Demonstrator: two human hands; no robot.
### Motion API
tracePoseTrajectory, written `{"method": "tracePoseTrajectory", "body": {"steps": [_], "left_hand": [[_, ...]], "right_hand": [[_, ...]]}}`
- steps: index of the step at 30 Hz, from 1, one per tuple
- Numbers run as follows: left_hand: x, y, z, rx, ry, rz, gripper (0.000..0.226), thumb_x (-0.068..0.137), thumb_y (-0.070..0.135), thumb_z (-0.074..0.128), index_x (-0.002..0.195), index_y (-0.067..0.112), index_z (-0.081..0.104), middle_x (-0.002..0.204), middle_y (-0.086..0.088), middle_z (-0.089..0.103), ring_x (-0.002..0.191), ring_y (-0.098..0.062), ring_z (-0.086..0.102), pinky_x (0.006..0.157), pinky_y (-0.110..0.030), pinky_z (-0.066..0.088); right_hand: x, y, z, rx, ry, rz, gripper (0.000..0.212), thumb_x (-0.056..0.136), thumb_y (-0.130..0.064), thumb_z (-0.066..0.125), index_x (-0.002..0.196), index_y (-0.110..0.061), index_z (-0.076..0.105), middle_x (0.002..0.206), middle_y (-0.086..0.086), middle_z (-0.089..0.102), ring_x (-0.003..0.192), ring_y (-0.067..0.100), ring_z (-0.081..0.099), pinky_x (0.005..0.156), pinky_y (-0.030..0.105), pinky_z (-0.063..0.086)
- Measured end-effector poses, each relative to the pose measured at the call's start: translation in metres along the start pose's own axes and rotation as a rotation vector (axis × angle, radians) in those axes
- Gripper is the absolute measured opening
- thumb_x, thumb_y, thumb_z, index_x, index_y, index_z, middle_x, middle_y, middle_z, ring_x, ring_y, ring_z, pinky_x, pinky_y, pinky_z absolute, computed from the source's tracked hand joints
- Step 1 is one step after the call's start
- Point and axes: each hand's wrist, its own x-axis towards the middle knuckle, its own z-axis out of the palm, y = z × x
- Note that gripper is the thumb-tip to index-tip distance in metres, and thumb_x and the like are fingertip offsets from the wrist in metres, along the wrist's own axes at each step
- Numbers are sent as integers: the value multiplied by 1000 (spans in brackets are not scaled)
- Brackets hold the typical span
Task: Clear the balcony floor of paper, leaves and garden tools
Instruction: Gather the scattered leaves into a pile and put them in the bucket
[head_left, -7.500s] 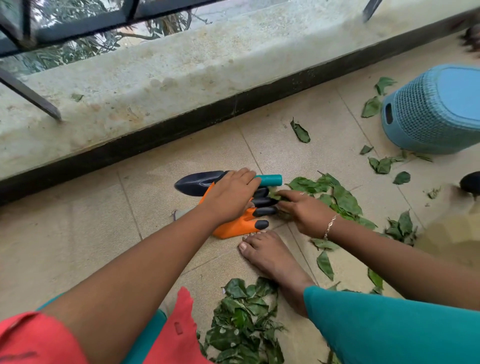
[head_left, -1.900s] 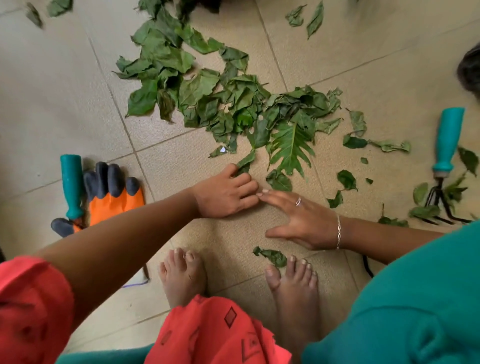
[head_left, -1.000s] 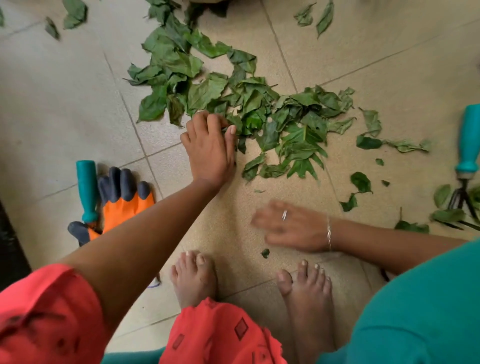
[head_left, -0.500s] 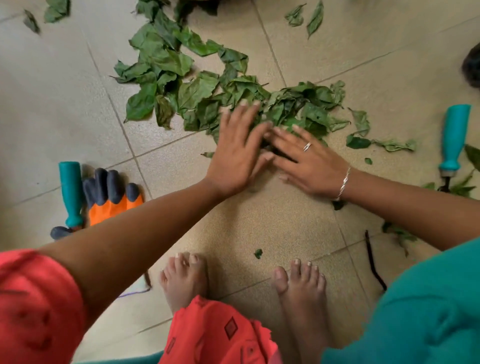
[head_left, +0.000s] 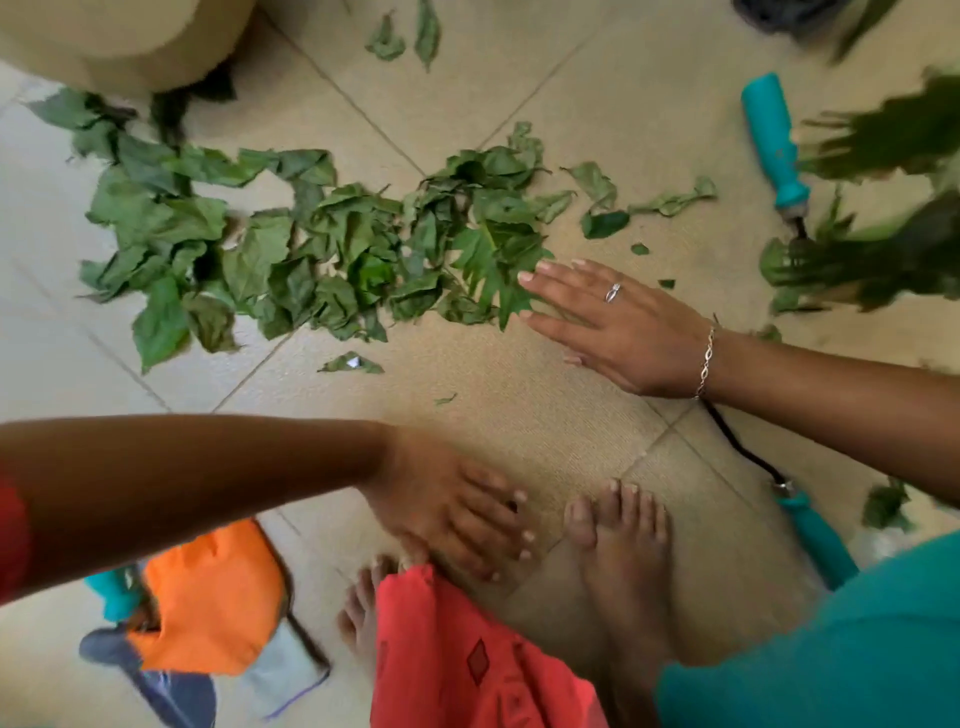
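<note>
Crumpled green leaves (head_left: 337, 244) on grainy beige tiles (head_left: 519, 389); right hand (head_left: 618, 322) flat, outstretched, touching them; left hand (head_left: 457, 514) loosely spread, empty.

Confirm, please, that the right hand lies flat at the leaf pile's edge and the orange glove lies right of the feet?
Not quite: the head view shows the orange glove left of the feet; the right hand is flat at the edge of the leaf pile.
</note>
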Motion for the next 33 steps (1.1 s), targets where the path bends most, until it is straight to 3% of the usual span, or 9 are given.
{"method": "tracePoseTrajectory", "body": {"steps": [4,8,12,15,21,26,28,30,33], "left_hand": [[-16,-27,-21,73,-298,-223,61,95,48,26,144,14,34,150,-7,32,140,-24,28,117,-44,7],[-57,-70,-88,297,-440,-552,61,95,46,12,144,12,0,151,-9,-3,139,-27,-4,114,-47,-5],[-89,-82,-168,354,-451,-736,63,93,46,23,142,9,31,148,-12,30,137,-27,30,110,-50,18],[-109,-59,-182,296,-369,-1025,67,95,51,14,144,9,30,150,-13,30,138,-28,29,111,-48,17],[-128,-35,-132,53,179,-1800,58,96,44,35,144,11,32,152,-12,29,141,-28,24,119,-42,14],[-118,-9,-84,-64,724,-2673,54,96,37,43,142,11,34,150,-15,29,139,-32,22,115,-45,13],[-125,-1,-79,-228,862,-2971,61,96,42,39,145,10,25,154,-17,18,142,-35,13,114,-50,10],[-143,5,-70,-264,953,-3017,65,97,44,37,147,7,19,155,-20,12,143,-36,9,115,-49,9],[-155,3,-67,-255,1292,-2600,59,97,41,39,146,11,24,149,-11,31,140,-28,25,116,-40,20]], "right_hand": [[-9,-9,5,-41,-32,-1,45,92,-26,38,133,-6,45,145,20,36,135,34,33,111,42,21],[6,-6,-16,-43,-8,-31,59,81,-14,66,134,-8,39,143,20,39,133,34,37,110,41,22],[38,16,-65,-63,26,-100,61,69,-9,78,126,-5,53,135,22,49,122,39,50,96,50,44],[63,24,-100,-106,-4,-190,55,65,-15,81,116,-7,62,125,22,57,109,39,59,83,49,52],[104,19,-112,-229,-162,-563,46,60,-8,79,104,-10,67,107,17,67,96,27,65,80,35,56],[150,-14,-76,-209,-230,-604,33,75,-11,39,94,-15,65,95,10,67,83,23,65,65,32,56],[171,-26,-49,-229,-254,-565,22,77,-11,54,97,-14,61,98,11,64,83,25,63,66,33,55],[195,-35,-26,-185,-242,-501,31,65,-18,74,93,-16,62,96,9,64,80,23,63,65,31,55],[224,-50,-17,-132,-158,-372,38,54,-22,80,89,-20,63,91,4,63,79,20,62,66,28,53]]}}
